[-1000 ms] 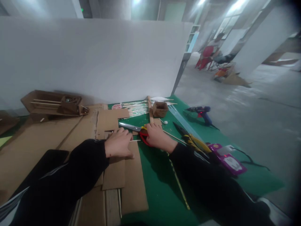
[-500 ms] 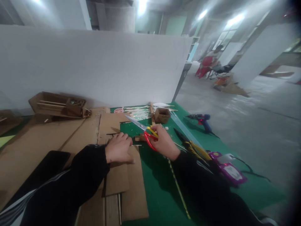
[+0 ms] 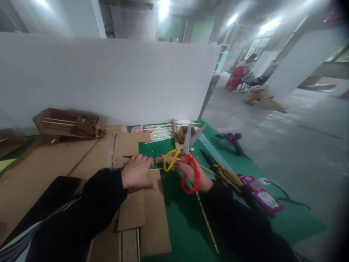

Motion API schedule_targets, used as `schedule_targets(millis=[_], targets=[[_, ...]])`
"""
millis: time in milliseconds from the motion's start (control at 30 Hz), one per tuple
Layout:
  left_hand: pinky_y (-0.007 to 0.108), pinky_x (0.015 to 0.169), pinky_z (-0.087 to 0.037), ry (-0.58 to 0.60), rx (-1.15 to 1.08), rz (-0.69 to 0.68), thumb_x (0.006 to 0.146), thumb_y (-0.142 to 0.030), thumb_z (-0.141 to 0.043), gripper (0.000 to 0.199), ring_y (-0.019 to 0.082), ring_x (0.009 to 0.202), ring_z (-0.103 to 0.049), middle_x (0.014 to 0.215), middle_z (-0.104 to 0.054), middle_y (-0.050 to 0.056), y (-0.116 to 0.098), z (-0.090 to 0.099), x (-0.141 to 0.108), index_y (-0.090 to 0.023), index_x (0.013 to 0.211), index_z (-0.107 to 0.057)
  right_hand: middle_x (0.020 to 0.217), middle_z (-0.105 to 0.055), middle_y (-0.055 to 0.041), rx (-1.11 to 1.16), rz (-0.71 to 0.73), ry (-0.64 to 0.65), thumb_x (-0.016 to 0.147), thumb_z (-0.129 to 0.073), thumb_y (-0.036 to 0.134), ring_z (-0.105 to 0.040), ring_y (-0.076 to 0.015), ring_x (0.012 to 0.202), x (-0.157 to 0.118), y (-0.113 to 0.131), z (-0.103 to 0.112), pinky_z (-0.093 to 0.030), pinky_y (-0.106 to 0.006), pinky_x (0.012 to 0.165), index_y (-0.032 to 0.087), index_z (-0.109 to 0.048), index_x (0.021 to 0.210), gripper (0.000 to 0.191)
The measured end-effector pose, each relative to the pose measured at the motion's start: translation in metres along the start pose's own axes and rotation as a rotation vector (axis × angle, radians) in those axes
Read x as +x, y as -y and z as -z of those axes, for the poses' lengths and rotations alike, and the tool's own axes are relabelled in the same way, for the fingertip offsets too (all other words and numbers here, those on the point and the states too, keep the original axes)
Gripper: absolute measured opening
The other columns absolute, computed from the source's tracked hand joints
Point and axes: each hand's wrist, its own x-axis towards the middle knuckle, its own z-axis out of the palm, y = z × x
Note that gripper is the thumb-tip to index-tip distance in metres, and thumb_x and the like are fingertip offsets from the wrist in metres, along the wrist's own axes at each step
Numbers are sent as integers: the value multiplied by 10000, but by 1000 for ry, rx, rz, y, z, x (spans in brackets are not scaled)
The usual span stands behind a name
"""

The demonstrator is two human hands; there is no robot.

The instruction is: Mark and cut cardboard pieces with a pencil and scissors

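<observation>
My right hand (image 3: 192, 173) is closed on a pair of scissors (image 3: 187, 147) with one yellow and one red handle. Their parted blades point up and away, over the green tabletop, and the handles hide part of my fingers. My left hand (image 3: 138, 171) lies spread over stacked cardboard pieces, fingers bent and thumb apart. Under its wrist is a small cardboard rectangle (image 3: 132, 211), resting on a larger cardboard sheet (image 3: 155, 218). A thin stick (image 3: 156, 169) shows just right of the left fingers; its other end is hidden. Behind the right hand lies a small brown strip (image 3: 160, 159).
Black-and-yellow pliers (image 3: 225, 173), a purple device (image 3: 263, 196) and a blue glue gun (image 3: 234, 140) lie to the right. An open cardboard box (image 3: 65, 123) sits at the back left, before a white partition (image 3: 109, 76). A drill-like twisted rod (image 3: 207, 222) lies near the front.
The scissors have turned in my right hand from pointing left to pointing up, and their blades have spread wider. The small cardboard rectangle has shifted slightly left and nearer. My left hand stays put.
</observation>
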Motion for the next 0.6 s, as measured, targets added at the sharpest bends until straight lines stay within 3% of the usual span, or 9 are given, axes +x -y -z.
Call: schedule_targets(millis=[200,400,500,600], targets=[[442,923,-370,4,2,-8,594,-669,-705,575,337,1021,-540,979,-663,81,-3,1,-3,-222,945,-623,1169,-662,-101,49,48,42,740,-577,298,-690,-265,976,-3,-5,-4,-545,-440,867,257,-501,1146,416],[456,889,-387,46,-37,-22,501,-703,-729,598,340,958,-554,891,-652,89,-8,0,-6,-207,809,-596,1189,-641,-95,4,79,42,740,-581,272,-651,-276,1064,-5,-15,-4,-526,-446,915,265,-496,1209,476],[424,802,-431,67,-97,-6,481,-698,-740,620,347,938,-574,868,-644,82,-10,5,-10,-213,834,-580,1195,-642,-78,-17,75,46,763,-574,289,-623,-278,1117,-5,-14,-4,-500,-455,967,281,-538,1167,406],[332,632,-451,94,-201,9,576,-657,-713,607,279,772,-619,809,-645,35,-7,18,-15,-229,979,-563,1141,-671,-78,-24,60,87,736,-616,264,-598,-293,1158,-4,-5,-3,-423,-485,1062,254,-606,1072,336]])
